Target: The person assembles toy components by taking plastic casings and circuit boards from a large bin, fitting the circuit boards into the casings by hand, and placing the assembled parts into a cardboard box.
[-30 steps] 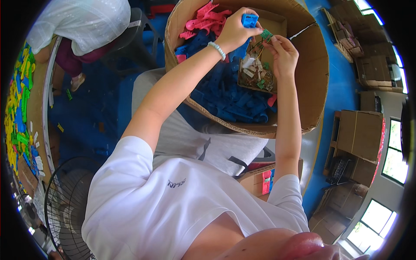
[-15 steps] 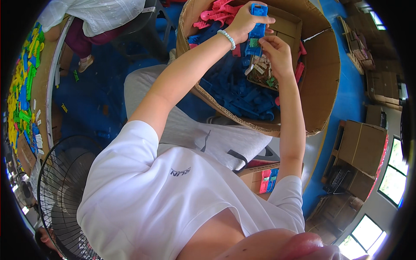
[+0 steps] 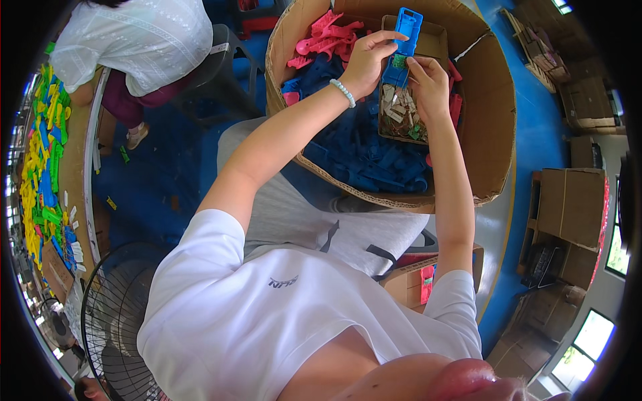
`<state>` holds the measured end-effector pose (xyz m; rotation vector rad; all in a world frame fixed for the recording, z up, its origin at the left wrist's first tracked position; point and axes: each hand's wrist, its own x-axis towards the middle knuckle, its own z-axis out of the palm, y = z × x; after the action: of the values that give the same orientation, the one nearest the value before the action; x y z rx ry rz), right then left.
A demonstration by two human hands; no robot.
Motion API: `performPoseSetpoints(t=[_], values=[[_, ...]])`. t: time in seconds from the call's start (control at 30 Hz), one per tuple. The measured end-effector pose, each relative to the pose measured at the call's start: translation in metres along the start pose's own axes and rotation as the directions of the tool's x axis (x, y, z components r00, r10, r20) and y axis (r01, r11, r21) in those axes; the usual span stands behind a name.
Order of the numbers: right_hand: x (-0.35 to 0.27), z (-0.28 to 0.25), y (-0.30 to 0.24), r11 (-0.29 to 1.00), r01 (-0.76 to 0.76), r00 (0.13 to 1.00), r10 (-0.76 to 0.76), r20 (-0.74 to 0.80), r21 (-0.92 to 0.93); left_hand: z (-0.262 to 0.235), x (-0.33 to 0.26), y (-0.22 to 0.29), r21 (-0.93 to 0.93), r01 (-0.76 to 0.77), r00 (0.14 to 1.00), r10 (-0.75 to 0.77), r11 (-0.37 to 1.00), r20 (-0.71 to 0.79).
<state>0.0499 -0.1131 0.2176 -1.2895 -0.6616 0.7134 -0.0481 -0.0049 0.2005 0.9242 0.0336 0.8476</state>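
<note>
Over a large cardboard box, a long blue plastic housing is held up between my hands. My left hand, wearing a beaded bracelet, grips it from the left side. A small green circuit board sits in its lower half. My right hand has thumb and finger pinched at the housing's right edge, beside the board; whether it holds the board or the housing is unclear. Below them, a small open carton contains pale pieces and green bits.
The large cardboard box holds blue plastic parts and pink parts. A person sits beside a table of colourful pieces at left. A black fan stands by my left side. A smaller box lies near my right elbow.
The view has shifted slightly. My left fingers have drawn back from across the housing, so more of its upper half and the green board shows. Both hands stay on it.
</note>
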Motion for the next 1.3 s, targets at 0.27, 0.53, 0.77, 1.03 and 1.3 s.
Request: performPoseSetpoints(t=[0.27,0.53,0.77,1.03,1.3], values=[[-0.004,0.000,-0.007,0.988,0.016,0.999,-0.010,-0.041,0.151,0.008,-0.003,0.017,0.234,-0.010,0.989,-0.024,0.972,0.144],[-0.004,-0.001,-0.009,0.988,0.055,0.997,-0.047,-0.060,0.142,0.008,-0.005,0.026,0.374,-0.010,0.986,-0.054,0.927,0.160],[-0.007,0.001,-0.014,0.984,0.093,0.994,-0.082,-0.073,0.150,0.011,-0.006,0.023,0.309,-0.048,0.980,-0.014,0.950,0.197],[-0.008,-0.001,-0.014,0.982,0.113,0.992,-0.103,-0.074,0.150,0.013,-0.006,0.020,0.312,-0.088,0.977,0.021,0.946,0.210],[-0.008,-0.003,-0.018,0.972,0.086,0.995,-0.074,-0.064,0.217,0.010,-0.005,0.016,0.547,-0.305,0.945,0.174,0.780,0.278]])
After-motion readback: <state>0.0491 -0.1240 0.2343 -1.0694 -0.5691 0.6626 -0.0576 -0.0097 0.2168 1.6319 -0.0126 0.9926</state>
